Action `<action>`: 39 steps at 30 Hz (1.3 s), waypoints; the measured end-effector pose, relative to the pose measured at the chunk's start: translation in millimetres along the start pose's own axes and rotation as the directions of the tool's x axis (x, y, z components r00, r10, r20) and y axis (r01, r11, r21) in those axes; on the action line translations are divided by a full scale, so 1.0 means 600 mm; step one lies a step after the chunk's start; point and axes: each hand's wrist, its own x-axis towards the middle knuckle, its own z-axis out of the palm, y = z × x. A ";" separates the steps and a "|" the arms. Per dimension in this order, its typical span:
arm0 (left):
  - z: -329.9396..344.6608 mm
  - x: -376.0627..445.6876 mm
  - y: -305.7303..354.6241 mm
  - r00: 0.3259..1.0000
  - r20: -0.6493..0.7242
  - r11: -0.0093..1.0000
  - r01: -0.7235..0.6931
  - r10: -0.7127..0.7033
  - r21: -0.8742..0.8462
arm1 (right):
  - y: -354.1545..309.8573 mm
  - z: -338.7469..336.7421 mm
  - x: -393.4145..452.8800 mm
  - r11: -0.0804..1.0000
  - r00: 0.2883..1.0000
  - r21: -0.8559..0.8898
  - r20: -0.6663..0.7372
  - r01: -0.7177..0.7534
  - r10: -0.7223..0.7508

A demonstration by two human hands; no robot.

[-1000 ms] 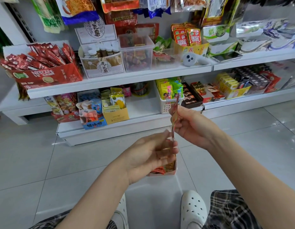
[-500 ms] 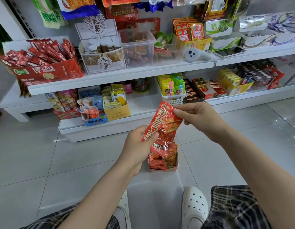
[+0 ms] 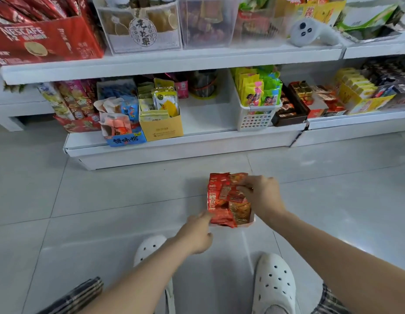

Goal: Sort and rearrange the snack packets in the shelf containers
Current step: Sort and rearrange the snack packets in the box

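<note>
Head view, looking down at a tiled floor (image 3: 106, 200) in front of low white shelves (image 3: 174, 62).

On the floor, a small open box (image 3: 250, 222) packed with red snack packets (image 3: 228, 200), standing upright and crowded together, tops fanned out above the rim. Well apart from the shelves, just ahead of two white perforated clogs (image 3: 274, 284).

Right hand (image 3: 262, 196) over the far right side of the box, fingers curled down onto the top of a red packet, pinching it among the others. Left hand (image 3: 197, 232) at the near left corner of the box, fingertips touching the lower edge of the packets; whether pinching a packet or only touching, cannot tell, fingers partly hidden.

On the lower shelf, a yellow carton (image 3: 161, 126) of yellow packets, a blue carton (image 3: 123, 138) beside it on the left, a bare stretch of shelf, then a white perforated basket (image 3: 255, 118) holding yellow and green packets. On the upper shelf, a red Nescafe carton (image 3: 45, 39), clear bins (image 3: 206, 23), and a white handheld controller (image 3: 310, 32) lying near the edge.
</note>
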 end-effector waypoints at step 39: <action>0.066 0.097 -0.040 0.971 -0.172 0.983 -0.178 0.166 -0.053 | 0.099 0.219 0.085 0.863 0.971 -0.445 0.119 0.239 -0.207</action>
